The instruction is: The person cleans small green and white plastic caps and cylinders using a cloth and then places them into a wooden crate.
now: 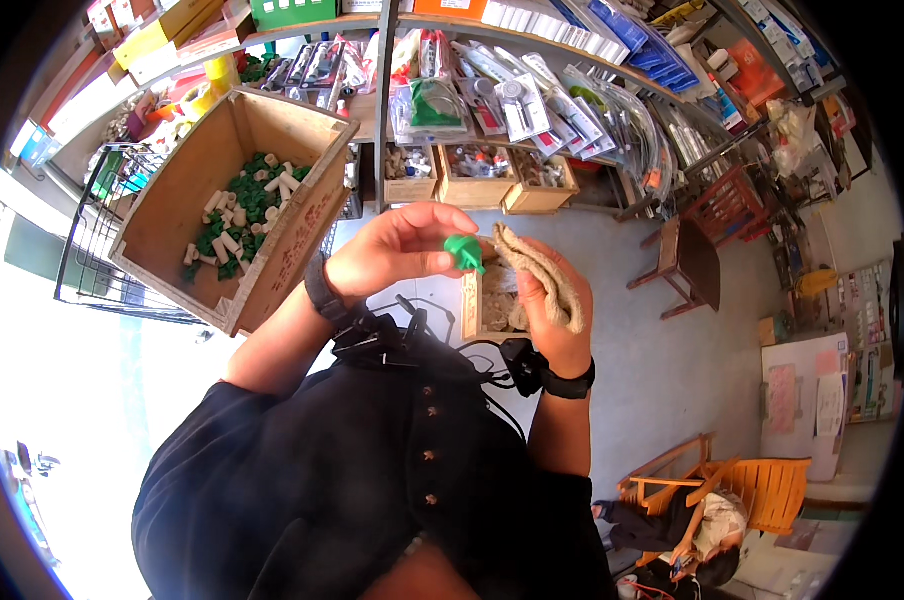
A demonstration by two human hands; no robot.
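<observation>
On my feed the green piece (463, 252) sits near twelve o'clock of centre, pinched by the fingers of my left hand (387, 256); I'd expect light, stiff plastic, best held by its edge. At its three o'clock my right hand (560, 338) grips a soft-looking cloth (542, 272); at nine, a wooden box (297, 228).

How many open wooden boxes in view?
5: large box at left; small box partly behind the right hand; and in a row beyond it, left box, middle box and right box. More may be hidden.
</observation>
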